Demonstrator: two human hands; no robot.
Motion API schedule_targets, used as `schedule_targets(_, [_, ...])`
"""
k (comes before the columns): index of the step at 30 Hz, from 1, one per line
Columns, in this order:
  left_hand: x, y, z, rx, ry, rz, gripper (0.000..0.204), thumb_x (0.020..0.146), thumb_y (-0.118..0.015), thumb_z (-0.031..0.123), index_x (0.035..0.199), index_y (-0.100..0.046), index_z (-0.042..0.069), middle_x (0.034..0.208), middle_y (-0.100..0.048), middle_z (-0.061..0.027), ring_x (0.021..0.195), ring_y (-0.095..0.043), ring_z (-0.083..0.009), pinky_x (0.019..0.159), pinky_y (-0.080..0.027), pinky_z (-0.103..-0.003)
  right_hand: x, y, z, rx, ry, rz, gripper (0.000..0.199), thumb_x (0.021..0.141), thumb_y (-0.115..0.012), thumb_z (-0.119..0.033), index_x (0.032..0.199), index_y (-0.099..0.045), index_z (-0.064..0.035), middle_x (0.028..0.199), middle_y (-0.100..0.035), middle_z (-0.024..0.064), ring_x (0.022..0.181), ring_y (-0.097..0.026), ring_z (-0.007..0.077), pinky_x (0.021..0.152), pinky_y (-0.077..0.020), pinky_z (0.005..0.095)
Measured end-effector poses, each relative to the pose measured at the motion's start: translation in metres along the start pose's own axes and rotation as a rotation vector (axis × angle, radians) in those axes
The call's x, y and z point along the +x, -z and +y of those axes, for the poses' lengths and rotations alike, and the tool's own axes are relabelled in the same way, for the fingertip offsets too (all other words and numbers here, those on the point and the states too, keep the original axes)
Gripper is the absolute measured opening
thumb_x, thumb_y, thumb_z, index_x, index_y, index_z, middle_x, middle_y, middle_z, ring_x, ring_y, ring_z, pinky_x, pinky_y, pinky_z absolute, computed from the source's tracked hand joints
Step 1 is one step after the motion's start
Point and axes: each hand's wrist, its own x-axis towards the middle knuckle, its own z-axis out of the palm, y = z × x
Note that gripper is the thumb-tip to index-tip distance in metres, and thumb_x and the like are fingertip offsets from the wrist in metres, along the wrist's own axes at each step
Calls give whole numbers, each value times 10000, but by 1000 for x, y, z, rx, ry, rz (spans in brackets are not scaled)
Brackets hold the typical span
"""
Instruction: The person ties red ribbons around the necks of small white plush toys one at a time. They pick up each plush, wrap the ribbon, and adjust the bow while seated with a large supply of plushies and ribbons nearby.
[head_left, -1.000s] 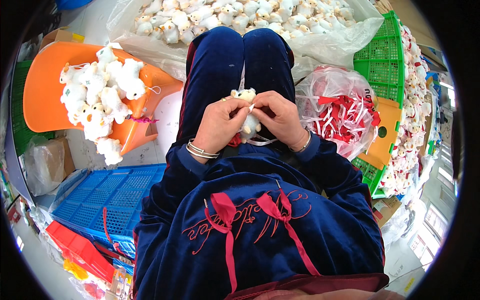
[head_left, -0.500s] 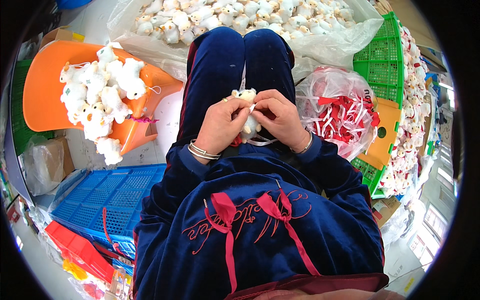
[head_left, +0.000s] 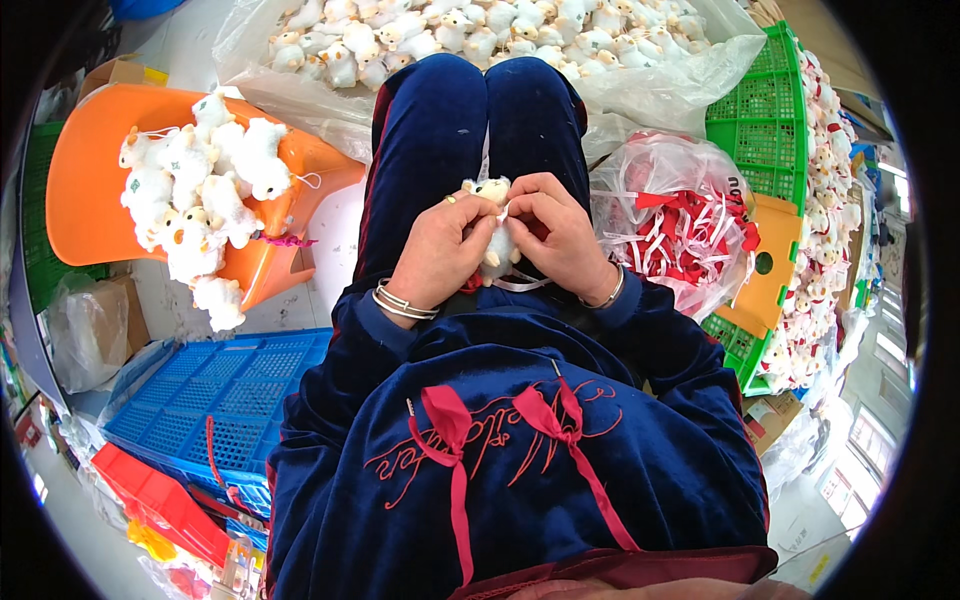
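A small white plush animal rests upright in my lap, its head showing between my two hands. My left hand is closed, thumb and fingers pinched at the toy's neck on a white ribbon. Opposite it, my right hand is closed too, its fingertips pinching the same ribbon at the neck. A white strip trails beside the toy's lower end. Just what lies between the fingertips is partly hidden.
An orange chair holds several white plush toys on my left. Ahead, a clear plastic sheet bears a heap of them. To the right sit a bag of red and white ribbons and a green crate. A blue crate stands lower left.
My right hand has shifted very slightly, its fingers drawn a little up at the toy's neck. The left hand and the toy stay almost where they were.
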Motion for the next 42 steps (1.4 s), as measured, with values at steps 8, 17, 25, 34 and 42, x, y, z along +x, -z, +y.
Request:
schedule_targets(8, [-4,-2,4,82,25,36,99,956,-651,65,1008,-666,-18,889,-657,-113,759,-636,-187,707,-510,-293,0,1,-2,-23,-19,-3,139,845,-700,32,963,-627,37,1119,-617,154,907,-664,271,781,-560,324])
schedule_targets(17, [-15,-5,6,121,110,187,102,931,-656,84,966,-622,-6,783,-666,-165,694,-691,-302,630,-539,-390,-6,8,-3,-175,64,-17,127,787,-695,29,873,-603,18,1119,-623,159,900,-661,313,768,-553,355])
schedule_targets(25, [-12,7,9,-121,256,111,240,1024,-572,201,960,-643,-19,717,-663,-97,600,-638,-170,572,-503,-295,-14,21,-21,-104,-142,57,93,877,-687,-4,929,-611,-6,1100,-607,120,705,-619,225,648,-513,312])
schedule_targets(34, [4,16,25,167,272,-103,318,979,-667,250,868,-707,-45,707,-697,-125,613,-662,-167,597,-516,-310,-15,22,-18,295,-610,-57,212,1023,-644,-178,1048,-683,29,766,-657,36,689,-595,91,614,-457,255])
schedule_targets(42, [-7,21,17,18,293,-68,213,894,-777,155,865,-671,-27,759,-694,-114,656,-664,-147,607,-514,-282,-18,10,-14,234,-151,-30,108,904,-696,39,990,-656,-13,1096,-646,40,783,-582,52,685,-483,212])
